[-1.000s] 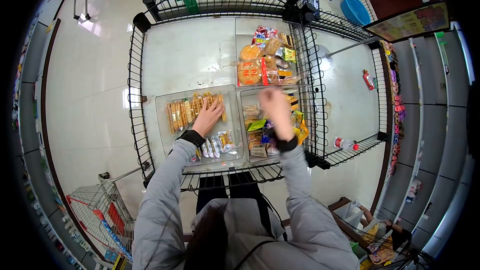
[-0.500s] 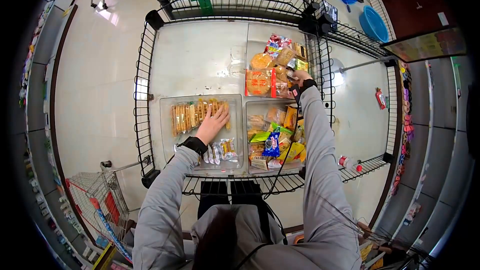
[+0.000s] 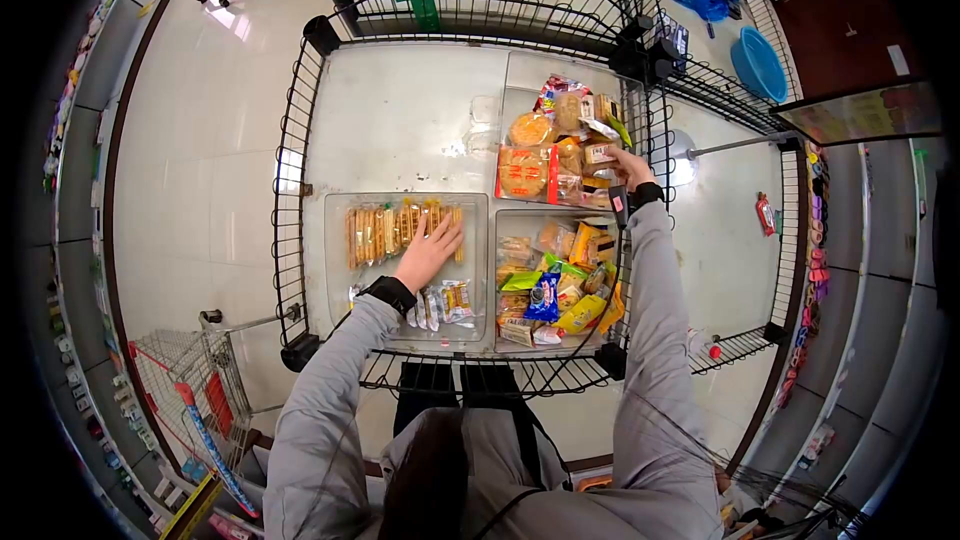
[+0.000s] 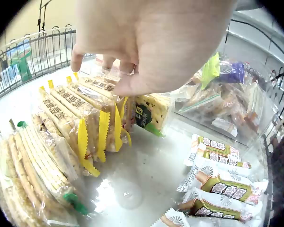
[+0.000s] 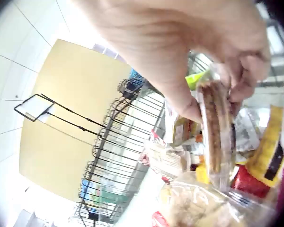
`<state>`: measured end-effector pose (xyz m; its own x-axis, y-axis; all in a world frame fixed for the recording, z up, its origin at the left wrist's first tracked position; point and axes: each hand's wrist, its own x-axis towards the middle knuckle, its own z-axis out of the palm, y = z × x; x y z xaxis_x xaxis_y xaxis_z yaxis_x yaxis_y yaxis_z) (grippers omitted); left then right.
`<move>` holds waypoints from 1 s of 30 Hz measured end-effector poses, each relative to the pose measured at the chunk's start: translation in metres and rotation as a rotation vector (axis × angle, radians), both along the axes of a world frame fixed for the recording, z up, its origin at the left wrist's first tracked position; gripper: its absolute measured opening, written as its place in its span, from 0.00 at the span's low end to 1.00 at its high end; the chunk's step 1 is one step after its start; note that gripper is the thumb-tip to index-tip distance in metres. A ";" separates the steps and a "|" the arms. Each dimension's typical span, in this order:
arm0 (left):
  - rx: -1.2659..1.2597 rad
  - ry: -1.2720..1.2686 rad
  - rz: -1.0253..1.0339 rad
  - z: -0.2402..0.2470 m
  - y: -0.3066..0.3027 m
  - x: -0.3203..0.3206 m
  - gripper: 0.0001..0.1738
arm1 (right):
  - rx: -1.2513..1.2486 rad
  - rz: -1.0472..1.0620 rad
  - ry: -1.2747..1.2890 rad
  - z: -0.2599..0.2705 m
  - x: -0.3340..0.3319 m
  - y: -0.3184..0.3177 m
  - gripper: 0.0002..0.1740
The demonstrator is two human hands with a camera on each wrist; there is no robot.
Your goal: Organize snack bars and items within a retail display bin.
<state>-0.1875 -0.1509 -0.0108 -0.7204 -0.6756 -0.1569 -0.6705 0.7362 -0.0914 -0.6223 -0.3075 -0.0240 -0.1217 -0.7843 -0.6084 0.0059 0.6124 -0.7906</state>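
Note:
My left hand point(image 3: 428, 248) rests across a row of wrapped crackers point(image 3: 375, 232) standing on edge in a clear tray point(image 3: 335, 310). In the left wrist view its thumb and fingertips touch the tops of packs with yellow ends point(image 4: 83, 101). Small white-and-brown snack packets point(image 4: 227, 189) lie in the same tray. My right hand point(image 3: 632, 170) is over the back right tray, pinching a clear-wrapped pack of brown biscuits point(image 5: 215, 127) between thumb and fingers. Under it lie mixed packets, among them a large round biscuit in a red-edged wrapper point(image 3: 523, 172).
A third tray, at the front right, holds mixed packets with a blue packet point(image 3: 543, 297) and a yellow packet point(image 3: 582, 313) on top. Black wire railings point(image 3: 290, 180) surround the stand. A red-handled shopping cart point(image 3: 195, 370) stands at the left.
My right hand has moved from the front right tray to the back right one and now lifts a biscuit pack there. The left hand stays on the crackers.

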 end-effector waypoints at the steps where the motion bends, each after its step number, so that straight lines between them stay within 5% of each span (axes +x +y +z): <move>1: -0.006 -0.003 -0.001 -0.002 0.000 0.000 0.27 | -0.161 0.131 0.044 0.003 -0.009 0.008 0.14; 3: -0.017 -0.005 -0.007 0.000 0.000 -0.001 0.27 | 0.060 0.049 0.211 0.033 0.001 0.015 0.13; 4: -0.013 -0.011 -0.006 0.002 0.000 -0.001 0.28 | 0.008 0.066 0.158 0.043 -0.001 0.022 0.22; 5: -0.009 -0.018 -0.005 0.003 -0.001 -0.002 0.28 | -0.064 -0.133 0.300 0.070 0.020 0.039 0.31; 7: -0.020 -0.030 -0.013 0.005 -0.001 -0.002 0.28 | -0.398 -0.190 0.234 0.070 0.019 0.076 0.35; 9: -0.029 -0.040 -0.020 0.005 0.000 -0.002 0.29 | -0.528 -0.173 0.469 0.108 0.045 0.121 0.31; 15: -0.079 -0.053 -0.048 -0.007 -0.001 0.001 0.28 | -0.498 0.086 0.415 0.163 0.202 0.197 0.20; 19: -0.097 -0.016 -0.061 -0.004 0.001 0.005 0.28 | -0.379 0.349 0.692 0.137 0.280 0.203 0.21; 25: -0.135 -0.102 -0.055 -0.004 0.000 0.004 0.26 | -0.426 0.349 1.179 0.059 0.328 0.176 0.16; 30: -0.103 0.001 -0.030 -0.011 0.001 0.005 0.24 | -0.281 0.350 1.227 0.017 0.331 0.147 0.09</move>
